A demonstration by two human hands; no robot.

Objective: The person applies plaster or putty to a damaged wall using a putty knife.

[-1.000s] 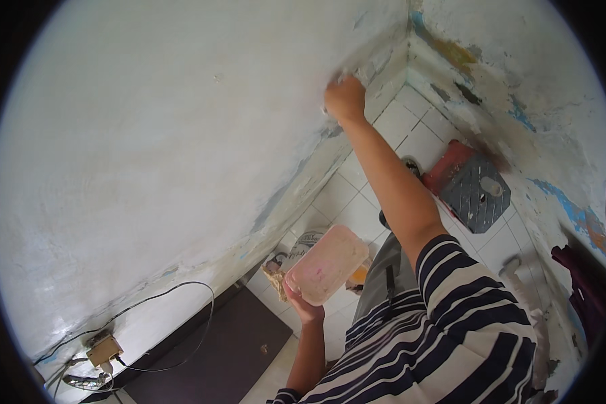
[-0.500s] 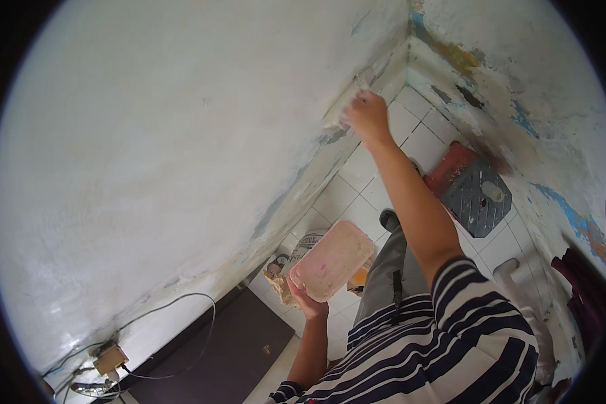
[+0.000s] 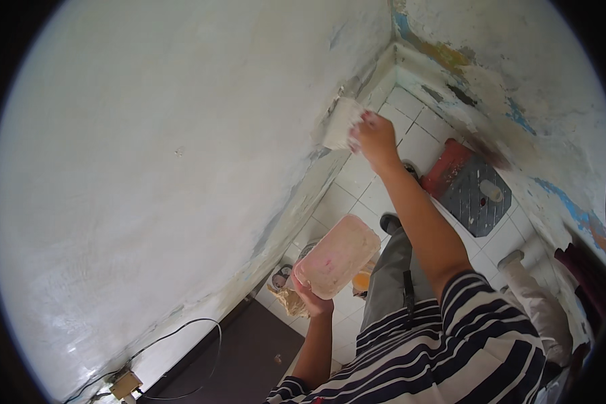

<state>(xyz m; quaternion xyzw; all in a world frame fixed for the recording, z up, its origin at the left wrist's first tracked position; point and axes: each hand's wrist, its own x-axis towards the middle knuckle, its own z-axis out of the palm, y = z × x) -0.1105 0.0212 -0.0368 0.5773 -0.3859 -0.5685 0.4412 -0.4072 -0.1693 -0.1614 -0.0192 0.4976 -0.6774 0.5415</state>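
Observation:
My right hand (image 3: 376,138) grips a pale, flat spreader (image 3: 340,126) against the lower part of the white wall (image 3: 209,128), over a rough, chipped strip near the corner. My left hand (image 3: 311,301) is closed on the rim of a pink rectangular plastic tub (image 3: 337,256) smeared with whitish paste, held low near my waist. Behind the tub, partly hidden, are a crumpled paper bag (image 3: 289,301) and some printed packaging (image 3: 281,277) on the tiled floor.
A red and grey step stool (image 3: 475,202) stands by the peeling right wall (image 3: 505,81). At lower left are a dark panel (image 3: 209,374), cables and a socket box (image 3: 126,385). A pale rolled item (image 3: 539,316) and maroon cloth (image 3: 579,273) lie at right, beside white tiles (image 3: 357,178).
My right hand has moved down and toward the right, and the flat spreader now shows clearly. The tub in my left hand has shifted slightly up and right in the picture.

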